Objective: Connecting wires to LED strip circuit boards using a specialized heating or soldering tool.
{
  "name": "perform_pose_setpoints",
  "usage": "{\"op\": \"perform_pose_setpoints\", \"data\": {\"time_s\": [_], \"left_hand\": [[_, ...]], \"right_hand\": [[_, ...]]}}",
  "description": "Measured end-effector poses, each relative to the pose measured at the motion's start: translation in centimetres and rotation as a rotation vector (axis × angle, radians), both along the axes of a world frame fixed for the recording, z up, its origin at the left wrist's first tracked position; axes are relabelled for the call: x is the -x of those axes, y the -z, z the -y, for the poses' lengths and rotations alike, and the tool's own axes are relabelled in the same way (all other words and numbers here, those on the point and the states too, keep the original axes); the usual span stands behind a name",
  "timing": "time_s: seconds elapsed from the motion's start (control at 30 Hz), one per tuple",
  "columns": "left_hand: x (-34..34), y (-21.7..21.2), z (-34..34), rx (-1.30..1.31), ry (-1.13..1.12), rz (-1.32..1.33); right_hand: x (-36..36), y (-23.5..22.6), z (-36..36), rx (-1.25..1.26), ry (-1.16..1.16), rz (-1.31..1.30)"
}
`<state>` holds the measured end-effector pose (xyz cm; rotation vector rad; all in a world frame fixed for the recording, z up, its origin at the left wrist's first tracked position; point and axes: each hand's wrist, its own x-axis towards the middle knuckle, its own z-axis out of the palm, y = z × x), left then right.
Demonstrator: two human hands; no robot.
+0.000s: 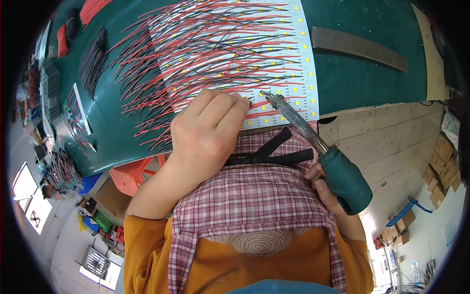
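No real containers on the green tabletop [362, 73]; stock lies loose. White LED strip panel [274, 59] sits at the near edge, mid-table, covered with red and black wire leads [196, 49] fanning off its left side. Bundle of black wires [93, 61] near the left edge, red bundle [93, 7] at the far left corner. Grey metal bar [357, 48] lies toward the right edge, apart from the panel.

Left hand [205, 130]: knuckles up, fingers curled, fingertips pinching a wire end down on the panel's near edge. Right hand [325, 188]: closed around the green handle of the soldering iron [313, 142], off the table's near edge; iron angled up-left, tip just beside the left fingertips on the panel.
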<state>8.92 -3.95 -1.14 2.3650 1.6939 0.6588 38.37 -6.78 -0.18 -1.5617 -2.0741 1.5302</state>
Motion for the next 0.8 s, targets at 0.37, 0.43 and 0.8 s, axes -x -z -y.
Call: {"op": "perform_pose_setpoints", "data": {"time_s": [0.37,0.43,0.8], "left_hand": [[-0.4,-0.7,-1.0,-0.107,0.005,0.059],[-1.2,-0.3,-1.1,-0.070,0.010,0.056],[-1.8,0.3,-1.0,-0.028,-0.027,0.005]], "right_hand": [[-0.7,-0.1,0.8,0.079,0.236,-0.158],[-0.6,0.1,1.2,0.102,0.315,-0.195],[-2.3,0.4,0.9,-0.022,-0.092,-0.004]]}}
